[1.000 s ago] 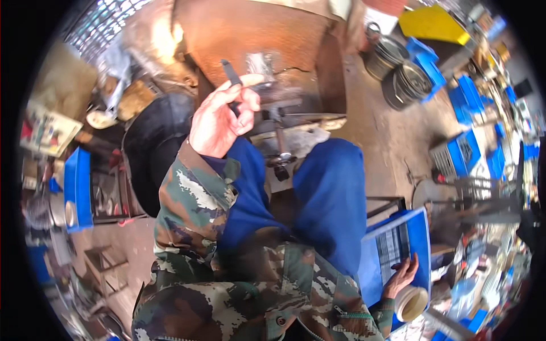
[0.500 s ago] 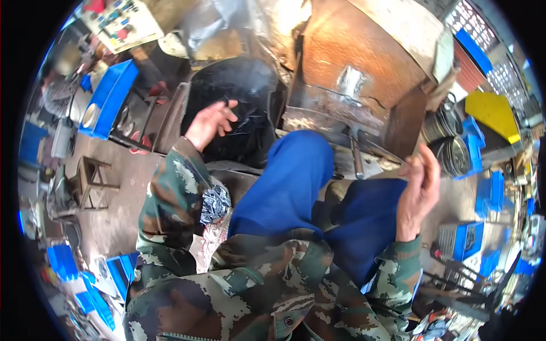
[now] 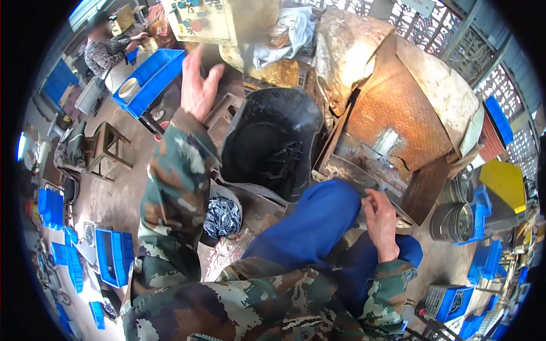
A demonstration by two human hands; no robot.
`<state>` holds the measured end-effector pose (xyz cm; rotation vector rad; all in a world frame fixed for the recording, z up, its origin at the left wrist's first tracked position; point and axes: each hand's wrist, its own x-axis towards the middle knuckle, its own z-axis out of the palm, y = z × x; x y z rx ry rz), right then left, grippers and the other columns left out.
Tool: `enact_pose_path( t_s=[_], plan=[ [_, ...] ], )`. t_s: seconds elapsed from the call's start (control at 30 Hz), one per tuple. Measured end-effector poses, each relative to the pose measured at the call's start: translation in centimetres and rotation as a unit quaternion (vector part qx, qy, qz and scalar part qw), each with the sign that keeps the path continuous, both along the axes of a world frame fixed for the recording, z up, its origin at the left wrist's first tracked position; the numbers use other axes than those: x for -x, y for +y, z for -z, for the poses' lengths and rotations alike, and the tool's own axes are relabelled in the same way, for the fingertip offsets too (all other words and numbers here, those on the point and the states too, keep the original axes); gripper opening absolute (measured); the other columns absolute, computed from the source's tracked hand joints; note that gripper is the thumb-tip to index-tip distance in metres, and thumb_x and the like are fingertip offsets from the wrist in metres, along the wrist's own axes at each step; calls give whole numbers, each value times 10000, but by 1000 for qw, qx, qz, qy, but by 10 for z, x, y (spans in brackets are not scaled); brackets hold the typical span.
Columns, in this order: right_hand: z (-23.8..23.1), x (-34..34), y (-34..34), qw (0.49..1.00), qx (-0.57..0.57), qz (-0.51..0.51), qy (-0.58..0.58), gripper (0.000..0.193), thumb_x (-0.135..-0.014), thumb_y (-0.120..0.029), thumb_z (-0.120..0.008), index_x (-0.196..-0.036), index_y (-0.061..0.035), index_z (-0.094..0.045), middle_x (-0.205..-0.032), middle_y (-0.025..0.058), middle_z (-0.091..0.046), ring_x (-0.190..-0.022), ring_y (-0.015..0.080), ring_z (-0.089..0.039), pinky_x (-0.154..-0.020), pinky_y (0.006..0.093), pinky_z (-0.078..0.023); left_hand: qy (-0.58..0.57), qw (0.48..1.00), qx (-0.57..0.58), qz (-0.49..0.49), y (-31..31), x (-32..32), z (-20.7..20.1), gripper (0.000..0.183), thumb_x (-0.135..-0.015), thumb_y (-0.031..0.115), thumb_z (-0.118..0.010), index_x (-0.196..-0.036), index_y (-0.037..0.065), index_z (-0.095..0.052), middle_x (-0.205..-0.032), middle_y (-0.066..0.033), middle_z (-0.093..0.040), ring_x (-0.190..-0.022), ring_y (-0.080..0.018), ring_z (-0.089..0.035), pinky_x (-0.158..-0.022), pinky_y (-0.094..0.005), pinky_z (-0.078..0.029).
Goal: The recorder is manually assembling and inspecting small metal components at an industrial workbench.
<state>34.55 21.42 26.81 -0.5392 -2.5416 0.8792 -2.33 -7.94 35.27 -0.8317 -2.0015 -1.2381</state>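
My left hand (image 3: 199, 88) is raised at the upper left, thumb apart and fingers stretched, holding nothing. It is close to a cream control panel (image 3: 202, 23) with coloured buttons and a long blue bin (image 3: 151, 77). My right hand (image 3: 380, 221) is over my right knee, beside the front edge of a rusty metal box (image 3: 421, 190). Its fingers are curled together; whatever they may hold cannot be made out. Between the hands stands a black scoop-shaped tub (image 3: 242, 128) with dark thin pieces (image 3: 284, 162) inside.
Below my left forearm stands a round bucket (image 3: 240, 210) of small shiny metal parts. A brown sheet (image 3: 392, 102) hangs over the metal box. Blue bins (image 3: 111, 258) and a wooden stool (image 3: 108, 150) are at left. Another person (image 3: 105, 51) works at far left. Dark wire coils (image 3: 455, 221) are right.
My left hand has moved up from above the black tub toward the control panel. My right hand has come left and lower to the box's front edge. The view has shifted.
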Motion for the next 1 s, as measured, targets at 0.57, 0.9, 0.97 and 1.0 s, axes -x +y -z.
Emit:
enact_pose_path(
  t_s=[0.57, 0.9, 0.97, 1.0],
  plan=[
    [-9, 10, -8, 998, -29, -15, -46, 246, -888, -38, -614, -1131, -8, -636, -885, 149, -653, -741, 236, -651, -706, 338, -514, 10, 996, 37, -80, 4, 136, -8, 831, -777, 287, -728, -1424, -73, -350, -1485, -286, -318, -1398, -402, -286, -1166, -435, -257],
    [-3, 5, -5, 997, -40, -21, -57, 264, -880, -27, -612, -1142, 5, -628, -859, 150, -650, -729, 241, -650, -688, 338, -514, -139, 984, -107, 24, -20, 124, -45, 618, -857, 271, -670, -1361, -28, -474, -1405, -218, -496, -1308, -305, -470, -1094, -359, -344],
    [-5, 3, -7, 997, -40, -26, -59, 264, -881, -29, -613, -1143, 6, -627, -858, 152, -651, -730, 245, -651, -687, 339, -514, -146, 986, -86, 6, -29, 140, -48, 661, -859, 348, -672, -1362, -41, -491, -1429, -199, -476, -1334, -292, -450, -1079, -352, -355],
    [-7, 3, -9, 997, -42, -32, -62, 263, -882, -32, -614, -1142, 2, -629, -862, 154, -653, -733, 248, -653, -688, 343, -515, -144, 986, -85, -2, -44, 156, -43, 661, -859, 348, -672, -1362, -41, -491, -1429, -199, -476, -1334, -292, -450, -1079, -352, -355]
  ],
)
